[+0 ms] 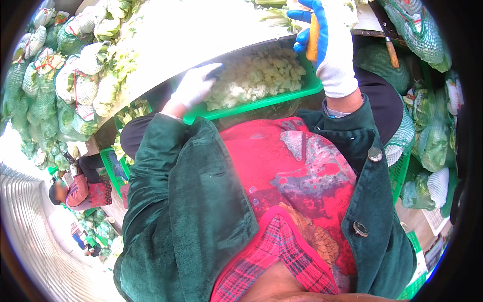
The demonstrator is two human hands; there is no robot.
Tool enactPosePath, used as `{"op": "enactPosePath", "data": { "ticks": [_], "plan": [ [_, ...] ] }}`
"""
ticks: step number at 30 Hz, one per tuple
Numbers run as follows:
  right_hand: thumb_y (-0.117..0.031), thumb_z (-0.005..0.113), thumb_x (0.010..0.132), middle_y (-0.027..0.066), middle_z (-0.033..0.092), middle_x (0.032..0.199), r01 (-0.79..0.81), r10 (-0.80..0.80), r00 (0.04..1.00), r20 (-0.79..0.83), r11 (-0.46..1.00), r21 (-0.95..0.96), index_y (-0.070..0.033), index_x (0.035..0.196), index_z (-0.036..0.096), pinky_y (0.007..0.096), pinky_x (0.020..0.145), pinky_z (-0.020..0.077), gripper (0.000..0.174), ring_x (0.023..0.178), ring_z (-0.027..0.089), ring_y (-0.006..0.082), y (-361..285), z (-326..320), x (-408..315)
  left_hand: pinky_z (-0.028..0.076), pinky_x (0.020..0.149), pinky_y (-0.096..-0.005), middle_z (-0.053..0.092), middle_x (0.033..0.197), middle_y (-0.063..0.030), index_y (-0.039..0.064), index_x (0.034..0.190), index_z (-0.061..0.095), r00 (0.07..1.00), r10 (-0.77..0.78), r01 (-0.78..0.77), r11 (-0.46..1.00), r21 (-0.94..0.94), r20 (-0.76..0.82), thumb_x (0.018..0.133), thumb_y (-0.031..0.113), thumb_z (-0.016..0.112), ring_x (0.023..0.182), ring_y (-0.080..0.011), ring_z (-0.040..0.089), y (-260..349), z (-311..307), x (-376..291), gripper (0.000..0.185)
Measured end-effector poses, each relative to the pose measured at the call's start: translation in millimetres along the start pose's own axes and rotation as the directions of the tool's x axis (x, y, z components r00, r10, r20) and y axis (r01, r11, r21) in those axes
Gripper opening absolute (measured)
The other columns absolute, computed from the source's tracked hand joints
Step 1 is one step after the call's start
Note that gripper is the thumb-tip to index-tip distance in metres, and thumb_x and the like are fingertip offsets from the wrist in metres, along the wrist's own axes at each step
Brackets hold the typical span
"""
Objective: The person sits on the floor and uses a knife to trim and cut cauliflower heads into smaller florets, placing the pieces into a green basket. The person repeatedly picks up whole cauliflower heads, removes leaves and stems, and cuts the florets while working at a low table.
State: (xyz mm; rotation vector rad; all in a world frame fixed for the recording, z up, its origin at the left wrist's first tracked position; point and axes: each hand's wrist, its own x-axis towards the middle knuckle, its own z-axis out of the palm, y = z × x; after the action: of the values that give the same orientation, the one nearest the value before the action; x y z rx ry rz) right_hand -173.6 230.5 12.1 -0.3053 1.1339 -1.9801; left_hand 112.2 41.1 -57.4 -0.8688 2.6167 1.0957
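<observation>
In the head view, a green plastic crate [260, 101] full of cut cauliflower florets [260, 71] lies before me, partly under the edge of a bright, overexposed work surface [196, 30]. My left hand [198, 83], in a white glove, is at the crate's left end, beside the florets; its fingertips are hard to make out. Above the crate's right end is my right hand [320, 41], in a white and blue glove, closed around a yellow-orange handle [313, 37]. Whatever is fixed to that handle is lost in the glare. Cauliflower leaves [277, 17] lie near this hand on the surface.
A knife with a wooden handle [392, 53] lies at the surface's right edge. Net bags of cauliflower [75, 83] are heaped at left, and more net bags [432, 132] hang or lie at right. Another person [83, 190] sits far off at lower left, near a green crate [113, 170].
</observation>
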Motion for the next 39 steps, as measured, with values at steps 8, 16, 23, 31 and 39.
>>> {"op": "enactPosePath", "data": {
  "ticks": [8, 16, 23, 31, 39],
  "plan": [
    [-0.038, 0.051, 0.106, 0.0196, 0.066, 0.103, 0.041, -0.041, 0.999, 0.014, 0.998, -0.044, 0.001, 0.135, 0.050, 0.0324, 0.044, 0.0530, 0.049, 0.052, 0.060, 0.0180, 0, -2, 1, 0.048, 0.106, -0.0415, 0.064, 0.131, -0.0239, -0.001, 0.135, 0.060, 0.890, -0.410, 0.301, 0.857, 0.417, 0.200, 0.078, 0.046, 0.073, 0.126, -0.0360, 0.059, -39, 46, 4, 0.075],
    [-0.038, 0.048, 0.106, 0.0186, 0.065, 0.103, 0.007, -0.007, 1.000, -0.012, 1.000, 0.016, 0.000, 0.136, 0.050, 0.0327, 0.046, 0.0535, 0.048, 0.054, 0.061, 0.0179, 1, -5, 2, 0.054, 0.089, -0.0415, 0.071, 0.116, -0.0250, -0.005, 0.118, 0.069, 0.753, -0.575, 0.586, 0.807, 0.069, 0.320, 0.071, 0.054, 0.080, 0.102, -0.0351, 0.071, -69, 98, 15, 0.076],
    [-0.042, 0.051, 0.104, 0.0188, 0.065, 0.104, -0.055, 0.053, 0.996, -0.067, 0.998, -0.032, -0.002, 0.137, 0.050, 0.0336, 0.045, 0.0534, 0.052, 0.054, 0.061, 0.0179, -2, 0, 6, 0.053, 0.092, -0.0454, 0.071, 0.114, -0.0248, -0.002, 0.111, 0.072, 0.864, -0.502, 0.496, 0.860, 0.118, 0.031, 0.085, 0.055, 0.066, 0.106, -0.0382, 0.068, -46, 90, 22, 0.063],
    [-0.043, 0.050, 0.106, 0.0160, 0.069, 0.114, 0.032, -0.044, 0.997, -0.062, 0.982, -0.188, -0.005, 0.137, 0.057, 0.0246, 0.055, 0.0518, 0.050, 0.063, 0.058, 0.0077, -6, 3, 3, 0.052, 0.092, -0.0431, 0.072, 0.107, -0.0187, 0.005, 0.105, 0.073, 0.848, -0.158, 0.063, 0.978, 0.201, 0.506, 0.088, 0.047, 0.066, 0.101, -0.0360, 0.067, 14, 41, 40, 0.046],
    [-0.038, 0.043, 0.109, 0.0171, 0.070, 0.110, 0.058, -0.077, 0.991, -0.110, 0.985, -0.163, -0.003, 0.136, 0.056, 0.0247, 0.056, 0.0520, 0.047, 0.060, 0.059, 0.0097, -9, 6, 6, 0.053, 0.087, -0.0342, 0.071, 0.105, -0.0124, 0.003, 0.120, 0.068, 0.941, 0.063, -0.167, 0.941, -0.294, -0.334, 0.092, 0.035, 0.073, 0.093, -0.0216, 0.067, 110, -65, 155, 0.043]
  ]
}}
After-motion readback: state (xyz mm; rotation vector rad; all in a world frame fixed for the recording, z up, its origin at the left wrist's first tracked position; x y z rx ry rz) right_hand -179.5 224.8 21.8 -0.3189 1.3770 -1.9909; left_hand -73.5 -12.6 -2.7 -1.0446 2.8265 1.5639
